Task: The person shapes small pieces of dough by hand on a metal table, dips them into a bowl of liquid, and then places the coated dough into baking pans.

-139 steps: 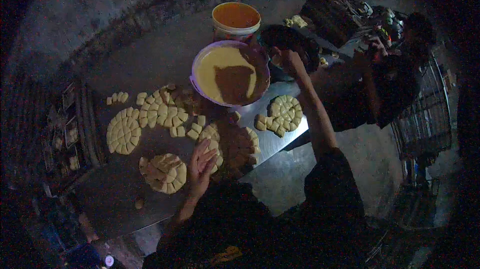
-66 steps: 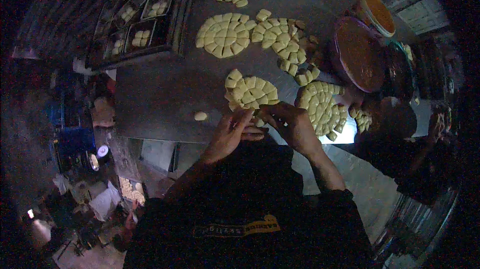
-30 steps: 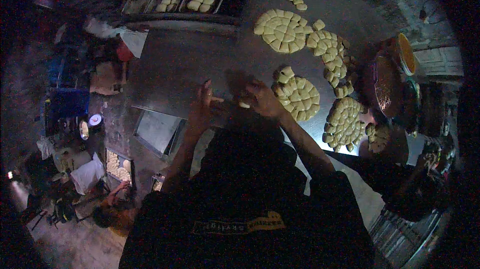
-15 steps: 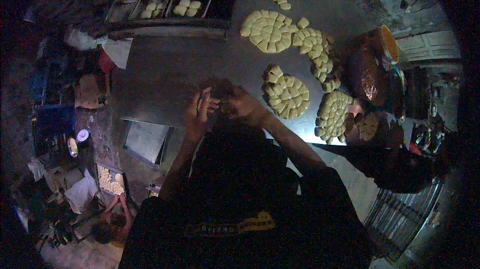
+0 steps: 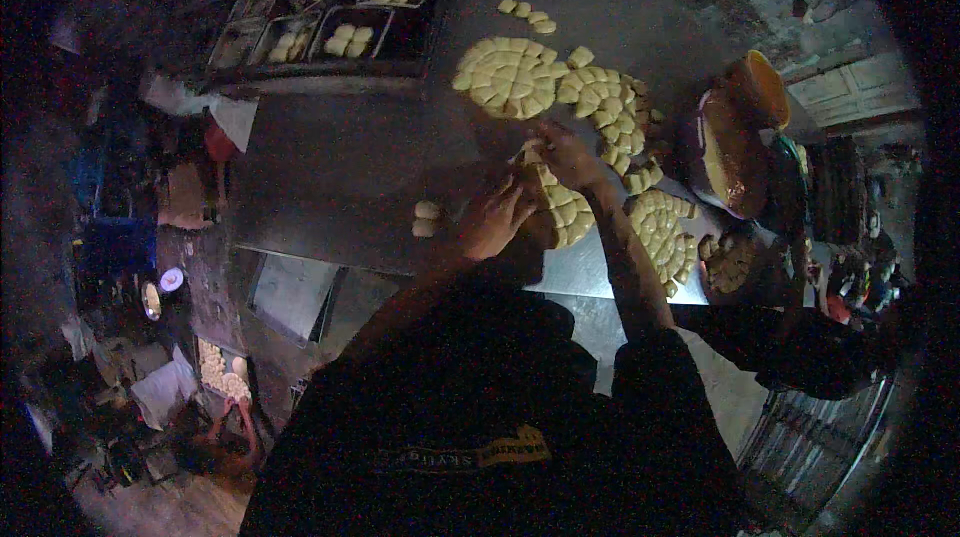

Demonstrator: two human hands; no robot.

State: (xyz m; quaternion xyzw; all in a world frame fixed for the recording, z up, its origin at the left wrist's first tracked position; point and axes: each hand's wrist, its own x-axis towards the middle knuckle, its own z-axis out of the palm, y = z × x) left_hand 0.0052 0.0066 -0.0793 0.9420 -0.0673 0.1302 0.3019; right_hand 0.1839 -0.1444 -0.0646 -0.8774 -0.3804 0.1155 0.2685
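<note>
In dim light my right hand [image 5: 572, 159] reaches to the far-left edge of a round cluster of cut dough pieces [image 5: 568, 212]. Its fingers are closed on a pale dough piece [image 5: 532, 151] there. My left hand [image 5: 494, 221] lies against the cluster's left side, its fingers stretched and slightly apart, with nothing visible held. Two small dough pieces [image 5: 427, 218] sit together on the dark table [image 5: 330, 157], left of my left hand. Beyond my hands is a larger round of cut dough [image 5: 508, 77]. My arms and fingers hide part of the near cluster.
Metal pans [image 5: 350, 35] with dough balls stand at the far left. More cut dough [image 5: 660, 232] lies right, near a large basin [image 5: 730, 157] and an orange tub [image 5: 765, 87]. Another person's hands [image 5: 238, 407] are over a dough tray at lower left. A person in dark clothing [image 5: 815, 352] is at right.
Both hands have moved right and away from me, from the middle of the table to the dough cluster. Two dough pieces now show on the table where my hands were.
</note>
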